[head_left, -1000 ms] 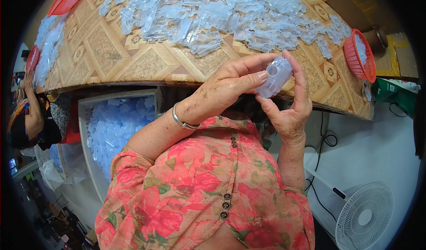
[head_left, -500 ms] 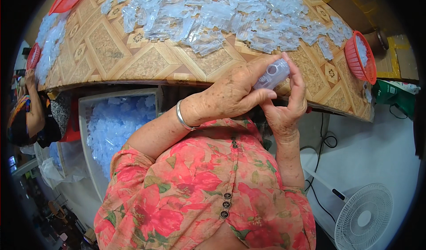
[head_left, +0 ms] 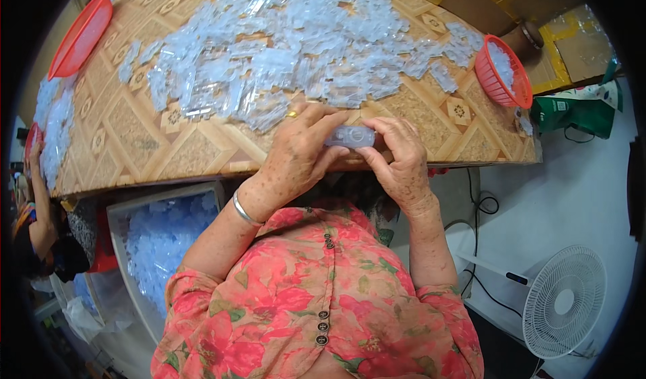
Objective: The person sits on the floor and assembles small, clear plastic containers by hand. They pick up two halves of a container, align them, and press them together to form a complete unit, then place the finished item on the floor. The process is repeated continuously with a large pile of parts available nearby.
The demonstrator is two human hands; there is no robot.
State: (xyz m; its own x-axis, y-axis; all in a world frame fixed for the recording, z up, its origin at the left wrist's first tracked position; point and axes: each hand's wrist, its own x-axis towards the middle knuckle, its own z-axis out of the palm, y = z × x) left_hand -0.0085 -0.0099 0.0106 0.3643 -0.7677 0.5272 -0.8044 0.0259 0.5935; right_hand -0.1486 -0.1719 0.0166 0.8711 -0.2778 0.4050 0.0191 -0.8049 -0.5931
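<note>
Between my two hands, just over the table's near edge, is a small clear plastic part (head_left: 350,136) with round openings in its face. My left hand (head_left: 301,143) grips its left end between thumb and fingers; a ring and a silver bangle show on that arm. The thumb and fingers of my right hand (head_left: 397,152) pinch its right end. Beyond my hands, a wide spread of flat, clear bluish plastic pieces (head_left: 282,63) covers much of the wood-patterned table (head_left: 222,143).
A red basket (head_left: 503,76) with clear pieces stands at the table's right, another red basket (head_left: 82,36) at the far left. A crate (head_left: 116,234) of bluish pieces sits below the edge. A white fan (head_left: 564,301) is at lower right. Another person's arm (head_left: 42,204) shows at left.
Both hands have moved left and lower with the clear plastic part. It was tilted in cupped hands; now it lies level, held at both ends. The view has shifted too.
</note>
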